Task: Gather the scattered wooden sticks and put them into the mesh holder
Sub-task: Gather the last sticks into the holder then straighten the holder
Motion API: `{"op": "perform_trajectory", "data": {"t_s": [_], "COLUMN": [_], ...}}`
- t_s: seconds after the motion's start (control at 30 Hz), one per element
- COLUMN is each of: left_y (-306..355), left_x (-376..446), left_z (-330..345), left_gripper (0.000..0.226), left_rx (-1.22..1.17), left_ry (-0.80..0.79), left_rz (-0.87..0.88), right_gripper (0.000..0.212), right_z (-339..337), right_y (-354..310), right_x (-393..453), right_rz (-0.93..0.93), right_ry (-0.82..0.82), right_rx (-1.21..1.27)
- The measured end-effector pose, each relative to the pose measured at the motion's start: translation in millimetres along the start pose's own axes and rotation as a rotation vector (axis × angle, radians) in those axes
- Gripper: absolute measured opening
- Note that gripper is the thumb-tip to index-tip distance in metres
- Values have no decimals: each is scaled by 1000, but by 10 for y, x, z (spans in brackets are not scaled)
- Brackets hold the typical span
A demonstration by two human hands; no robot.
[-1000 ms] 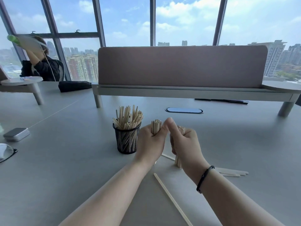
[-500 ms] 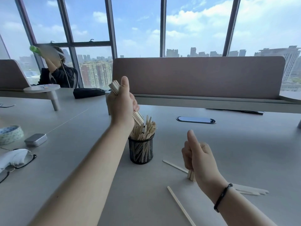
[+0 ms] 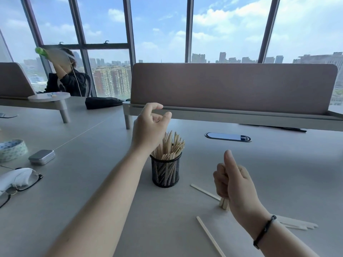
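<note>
Sticks point(image 3: 169, 145) fill mesh holder point(image 3: 165, 172) on grey desk point(image 3: 92, 182); left hand point(image 3: 148, 127) empty, right hand point(image 3: 233, 182) gripping bundle point(image 3: 224, 203).

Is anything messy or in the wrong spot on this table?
Yes. A few wooden sticks lie loose on the table instead of in the mesh holder: one beside the holder, one nearer the camera, and several behind the right wrist.

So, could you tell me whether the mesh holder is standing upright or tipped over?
Upright: the holder stands on its base on the desk, with sticks fanning out of its open top.
</note>
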State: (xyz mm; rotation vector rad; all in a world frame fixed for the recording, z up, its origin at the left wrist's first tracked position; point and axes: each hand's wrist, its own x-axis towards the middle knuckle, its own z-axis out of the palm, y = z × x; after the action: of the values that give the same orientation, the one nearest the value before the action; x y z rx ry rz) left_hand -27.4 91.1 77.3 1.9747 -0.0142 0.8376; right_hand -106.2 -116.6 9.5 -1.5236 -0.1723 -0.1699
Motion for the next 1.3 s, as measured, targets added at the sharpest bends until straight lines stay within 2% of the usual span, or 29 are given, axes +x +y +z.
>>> {"op": "perform_trajectory", "data": {"t_s": [0.1, 0.23, 0.3, 0.43, 0.5, 0.63, 0.73, 0.8, 0.93, 1.03, 1.17, 1.23, 1.3], "left_y": [-108, -302, -336, -339, -355, -373, -385, -409, -500, -467, -461, -454, -440], "left_x": [-77, -212, -264, -414, -471, -535, -540, -535, -553, -597, -614, -624, -638], "left_z": [-20, 22, 22, 5, 24, 37, 50, 92, 203, 230, 248, 239, 228], "left_gripper": [23, 39, 44, 62, 63, 73, 82, 75, 48, 41, 50, 52, 56], "left_rx": [60, 76, 55, -227, -351, -467, -475, -464, -425, -438, -495, -473, -409], "left_ry": [-49, -290, -326, -264, -204, -147, -131, -114, -111, -108, -124, -118, -112], "left_rz": [36, -14, 0, -39, -91, -136, -134, -164, -201, -165, -192, -190, -171], "right_gripper": [65, 68, 68, 74, 70, 64, 57, 55, 49, 45, 29, 18, 20], "right_z": [7, 13, 17, 32, 64, 232, 452, 614, 942, 1125, 1192, 1152, 1095], "right_y": [-11, -13, -10, -4, -13, -210, -622, -884, -1083, -931, -581, -583, -625], "right_x": [-6, -23, -31, -37, -14, 179, 373, 504, 777, 923, 1022, 1055, 1075], "right_rz": [-15, -11, -11, -3, 14, 92, 36, -34, -123, -137, -181, -271, -420], "right_ry": [-1, -6, -14, -16, 6, 30, 12, -2, 53, 107, 100, 126, 142], "right_rx": [-2, 3, -5, -52, -34, 285, 475, 540, 544, 415, -122, -296, -420]}}
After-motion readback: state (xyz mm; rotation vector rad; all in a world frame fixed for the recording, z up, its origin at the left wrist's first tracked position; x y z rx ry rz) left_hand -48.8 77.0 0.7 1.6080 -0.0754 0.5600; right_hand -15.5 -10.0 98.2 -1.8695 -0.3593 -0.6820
